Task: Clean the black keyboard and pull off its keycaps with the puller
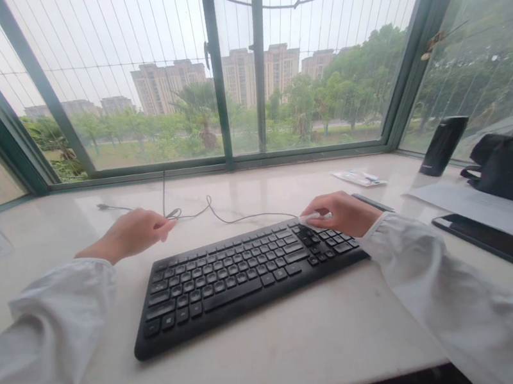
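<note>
A black keyboard point(245, 278) on a white table point(283, 363), its long axis running left to right between the hands. Right hand point(342, 214) nearer, fingers on the far right corner over a small white piece point(312, 217), hold unclear. Left hand point(129, 233) curled just beyond the far left corner, at a thin black cable point(241, 219), grip unclear. Window frame point(216, 62) beyond.

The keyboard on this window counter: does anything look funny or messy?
Yes, a thin dark cable looks messy. It lies in loose, wiggly loops on the pale counter behind the black keyboard, rather than running straight. One part reaches the left hand.
</note>
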`<state>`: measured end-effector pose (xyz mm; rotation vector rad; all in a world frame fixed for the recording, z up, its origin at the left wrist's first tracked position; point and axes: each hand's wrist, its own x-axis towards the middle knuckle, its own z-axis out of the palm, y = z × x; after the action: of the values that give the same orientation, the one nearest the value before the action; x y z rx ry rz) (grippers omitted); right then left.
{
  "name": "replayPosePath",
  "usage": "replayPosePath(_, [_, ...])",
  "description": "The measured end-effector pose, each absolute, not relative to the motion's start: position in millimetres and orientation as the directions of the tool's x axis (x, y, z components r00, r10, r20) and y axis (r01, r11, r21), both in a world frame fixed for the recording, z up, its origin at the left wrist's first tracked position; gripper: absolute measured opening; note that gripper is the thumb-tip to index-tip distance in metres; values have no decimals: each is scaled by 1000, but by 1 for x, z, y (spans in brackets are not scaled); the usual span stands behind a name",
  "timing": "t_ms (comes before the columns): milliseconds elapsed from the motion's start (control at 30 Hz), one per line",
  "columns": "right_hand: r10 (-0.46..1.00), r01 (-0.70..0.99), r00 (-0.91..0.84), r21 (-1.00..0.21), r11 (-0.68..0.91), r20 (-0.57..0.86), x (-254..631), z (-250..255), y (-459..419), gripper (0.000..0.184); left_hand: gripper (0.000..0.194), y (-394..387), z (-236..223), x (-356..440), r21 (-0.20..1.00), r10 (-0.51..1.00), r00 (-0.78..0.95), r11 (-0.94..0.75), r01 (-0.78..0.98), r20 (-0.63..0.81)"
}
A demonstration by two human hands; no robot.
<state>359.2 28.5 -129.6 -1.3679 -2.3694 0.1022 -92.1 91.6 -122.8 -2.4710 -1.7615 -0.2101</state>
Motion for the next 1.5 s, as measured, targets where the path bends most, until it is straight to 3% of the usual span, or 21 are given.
replayPosePath(233, [819,765,-555,-298,570,143,363,-133,28,21,57,92,-123,-93,-8,931,324,-327,945,167])
replayPosePath(500, [857,801,-515,-367,472,-22,373,-123,15,23,57,95,-125,-96,-15,924,335,-338,941,185])
replayPosePath(700, [829,735,-544,-406,544,126,361,-114,7,30,56,95,-125,-96,-9,921,341,-346,938,190])
replayPosePath(1000, [816,736,-577,-437,518,-5,351,-124,7,23,58,93,-124,-94,3,923,340,-346,938,180])
replayPosePath(1167, [845,799,-532,-366,477,-58,365,-118,6,22,57,94,-124,-95,-5,932,320,-324,946,170])
replayPosePath(1400, [798,708,-592,-399,583,115,354,-107,-2,27,56,94,-124,-95,8,928,328,-335,942,178])
replayPosePath(1500, [719,625,-691,-432,650,82,337,-111,-6,22,55,93,-124,-94,15,926,331,-339,941,184])
